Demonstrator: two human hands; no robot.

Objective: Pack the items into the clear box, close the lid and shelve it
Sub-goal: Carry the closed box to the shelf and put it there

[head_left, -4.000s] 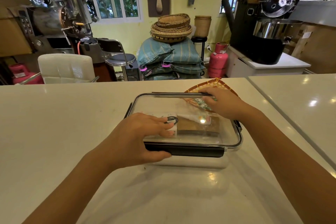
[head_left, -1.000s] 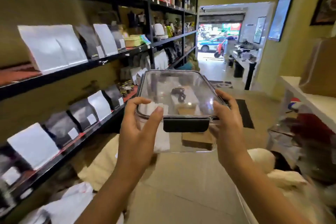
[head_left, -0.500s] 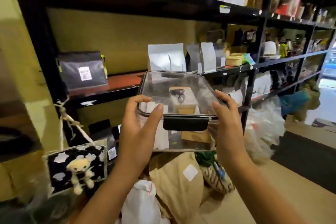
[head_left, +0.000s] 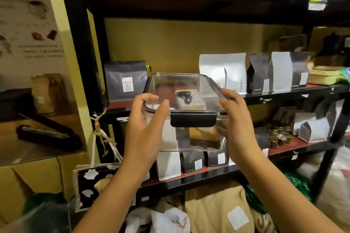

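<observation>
Box held level between left hand and right hand — both clamped on its sides, lid latched, gap on shelf just beyond. Risk: bags flanking that gap catch a corner — box tips.

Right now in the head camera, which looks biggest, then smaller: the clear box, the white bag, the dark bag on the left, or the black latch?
1. Clear box, though it is nearest the camera.
2. White bag and dark bag: too alike to rank.
3. Black latch.
</observation>
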